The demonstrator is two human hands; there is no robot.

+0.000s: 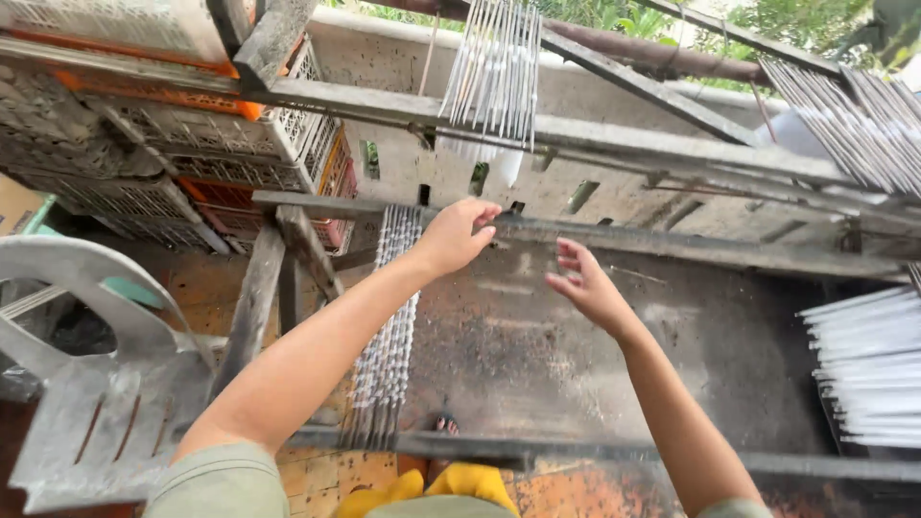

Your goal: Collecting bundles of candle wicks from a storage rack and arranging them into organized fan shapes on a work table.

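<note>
between my left hand [459,233] and right hand [587,286] i see open room above the stained board [576,355]. to the left a row of white sticks [389,326] spans the two rails, blocking that side. a bundle of rods [494,67] hangs overhead, more white sticks [863,364] crowd the right, and a grey chair [96,384] stands far left.

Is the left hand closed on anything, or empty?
Empty: left hand rests fingertips on the grey rail, nothing visible in it.
</note>
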